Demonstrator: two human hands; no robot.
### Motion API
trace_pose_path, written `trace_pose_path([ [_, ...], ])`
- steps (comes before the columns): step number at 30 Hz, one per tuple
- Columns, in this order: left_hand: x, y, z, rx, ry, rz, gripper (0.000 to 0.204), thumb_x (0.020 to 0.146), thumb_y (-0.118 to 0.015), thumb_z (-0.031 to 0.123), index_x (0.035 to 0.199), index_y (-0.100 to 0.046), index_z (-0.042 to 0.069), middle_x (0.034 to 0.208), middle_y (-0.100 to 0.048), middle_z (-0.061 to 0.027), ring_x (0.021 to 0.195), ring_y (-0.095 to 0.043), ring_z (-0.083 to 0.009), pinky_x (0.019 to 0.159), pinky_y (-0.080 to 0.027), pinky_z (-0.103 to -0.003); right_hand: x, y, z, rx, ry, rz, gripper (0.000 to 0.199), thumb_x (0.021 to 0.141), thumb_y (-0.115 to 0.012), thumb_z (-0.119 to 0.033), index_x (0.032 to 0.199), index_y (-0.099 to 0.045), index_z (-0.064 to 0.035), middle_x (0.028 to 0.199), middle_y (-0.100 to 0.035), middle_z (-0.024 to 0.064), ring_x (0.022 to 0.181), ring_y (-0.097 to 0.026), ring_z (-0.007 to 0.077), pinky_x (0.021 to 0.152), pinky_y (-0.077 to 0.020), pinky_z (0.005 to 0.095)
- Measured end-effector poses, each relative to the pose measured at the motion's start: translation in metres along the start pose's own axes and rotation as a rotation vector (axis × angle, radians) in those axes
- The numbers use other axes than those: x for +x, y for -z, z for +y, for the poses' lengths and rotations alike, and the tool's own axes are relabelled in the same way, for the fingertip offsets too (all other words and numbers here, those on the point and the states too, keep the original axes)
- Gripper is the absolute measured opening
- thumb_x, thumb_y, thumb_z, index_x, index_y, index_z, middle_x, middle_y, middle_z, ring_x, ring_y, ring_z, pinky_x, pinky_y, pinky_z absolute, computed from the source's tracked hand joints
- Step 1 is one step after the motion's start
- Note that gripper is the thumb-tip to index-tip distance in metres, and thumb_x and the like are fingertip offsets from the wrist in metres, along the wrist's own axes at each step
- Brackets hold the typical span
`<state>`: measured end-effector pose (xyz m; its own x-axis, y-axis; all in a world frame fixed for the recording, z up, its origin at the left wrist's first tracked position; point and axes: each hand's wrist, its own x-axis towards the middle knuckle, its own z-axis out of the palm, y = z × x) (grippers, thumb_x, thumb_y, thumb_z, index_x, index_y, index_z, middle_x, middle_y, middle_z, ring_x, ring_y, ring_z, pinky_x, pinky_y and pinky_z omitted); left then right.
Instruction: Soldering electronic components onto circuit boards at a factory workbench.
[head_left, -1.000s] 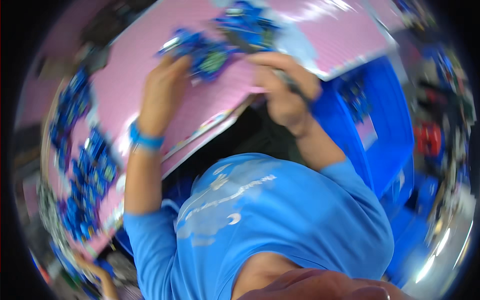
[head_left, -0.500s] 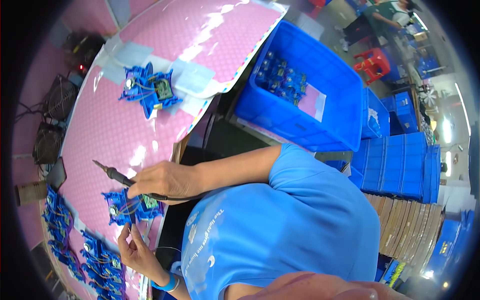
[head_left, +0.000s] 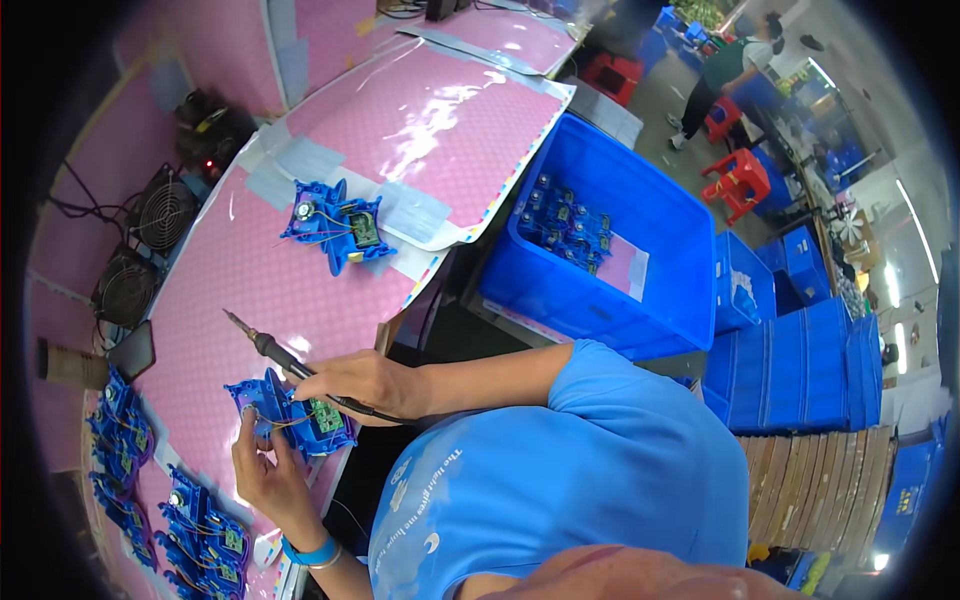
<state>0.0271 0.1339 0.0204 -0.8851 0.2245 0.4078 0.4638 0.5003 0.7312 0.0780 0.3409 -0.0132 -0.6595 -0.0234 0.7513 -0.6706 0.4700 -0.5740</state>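
In my right hand (head_left: 372, 386), a soldering iron (head_left: 268, 346) is gripped with its metal tip pointing up and left, above the table and away from the work. Below it lies a blue plastic housing (head_left: 298, 418), opened out, with a green circuit board (head_left: 325, 416) and thin wires. My left hand (head_left: 268, 482) has its fingers closed at the housing's left part; the fingertips partly cover what they grip. A second opened housing (head_left: 338, 226) of the same kind lies farther up the table.
Several more blue housings (head_left: 205, 535) are lined up at the lower left. Black fans (head_left: 163, 216) stand along the table's far left. Beyond the table's right edge, a large blue bin (head_left: 610, 300) holds several assemblies. Pink patterned sheeting covers the table (head_left: 200, 340).
My left hand has moved from the housing's near edge up onto its left part. The housing has turned slightly. My right hand still holds the iron; the whole view has shifted.
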Motion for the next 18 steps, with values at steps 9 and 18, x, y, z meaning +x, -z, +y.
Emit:
trace_pose_path([
  [9,-0.009,0.012,-0.011,0.277,-0.236,0.005,0.014,0.084,-0.078,-0.002,0.097,-0.076,0.004,0.079,-0.065,-0.0113,0.063,-0.063,-0.0248,0.056,-0.05,-0.036,-0.009,-0.001,-0.002,-0.045,-0.052,-0.052,0.036,0.089,-0.064,0.005,0.123,-0.065,-0.0054,0.108,-0.072,0.0176,0.09,-0.074,0.0335,0.073,-0.0596,0.0378],
  [18,-0.039,0.032,-0.003,0.051,0.017,0.009,0.019,0.083,-0.079,0.003,0.102,-0.077,0.001,0.079,-0.068,-0.0098,0.063,-0.063,-0.0169,0.056,-0.049,-0.028,-0.008,-0.004,-0.004,0.051,-0.153,-0.04,0.032,0.091,-0.064,0.016,0.121,-0.058,0.0062,0.125,-0.067,0.0307,0.115,-0.07,0.0354,0.102,-0.0555,0.0437],
])
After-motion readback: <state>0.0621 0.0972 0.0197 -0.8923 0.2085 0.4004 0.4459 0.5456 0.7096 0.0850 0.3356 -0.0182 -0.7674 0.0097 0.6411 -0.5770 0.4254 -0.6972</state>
